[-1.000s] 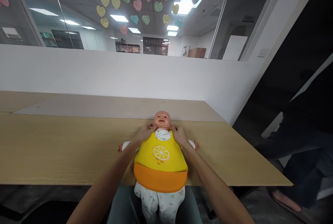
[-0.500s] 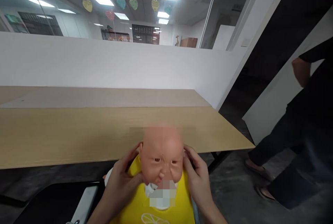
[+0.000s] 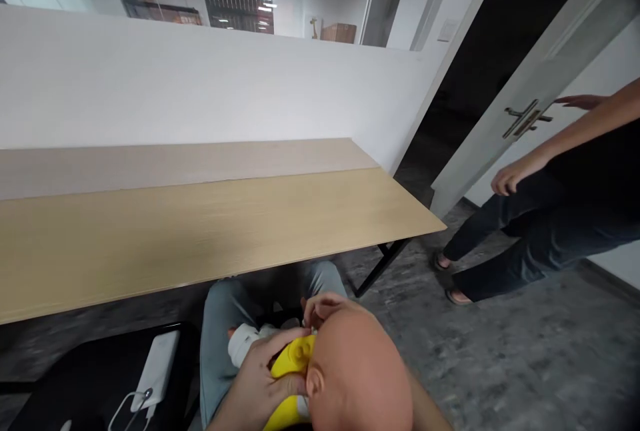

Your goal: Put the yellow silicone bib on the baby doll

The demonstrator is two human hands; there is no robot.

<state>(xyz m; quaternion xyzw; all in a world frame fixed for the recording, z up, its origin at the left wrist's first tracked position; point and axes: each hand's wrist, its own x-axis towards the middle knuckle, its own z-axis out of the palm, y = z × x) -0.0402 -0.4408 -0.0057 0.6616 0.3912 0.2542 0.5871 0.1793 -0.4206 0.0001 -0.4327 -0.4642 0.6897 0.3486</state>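
Observation:
A baby doll [image 3: 363, 367] rests in my lap, its bald head turned so that the back and one ear face up toward me. It wears a yellow bib [image 3: 296, 353], whose strap with round knobs lies beside the neck. My left hand [image 3: 265, 374] is closed on this strap, thumb below and fingers above. Beyond the head, my right hand [image 3: 327, 306] has its fingers bent together close to the far end of the bib; the head covers part of it, so what it pinches is hidden. A white sleeve [image 3: 243, 343] of the doll shows past my left hand.
A long wooden table [image 3: 200, 231] stands in front of my knees. At left, a white power bank [image 3: 156, 367] with cables lies on a black chair seat [image 3: 95, 377]. On the right, a person [image 3: 575, 197] stands by an open door [image 3: 530, 97] with a handle.
The doll has turned from facing me to showing the back of its head. My hands have shifted from both sides of the head to the bib at its neck. The view has tilted down.

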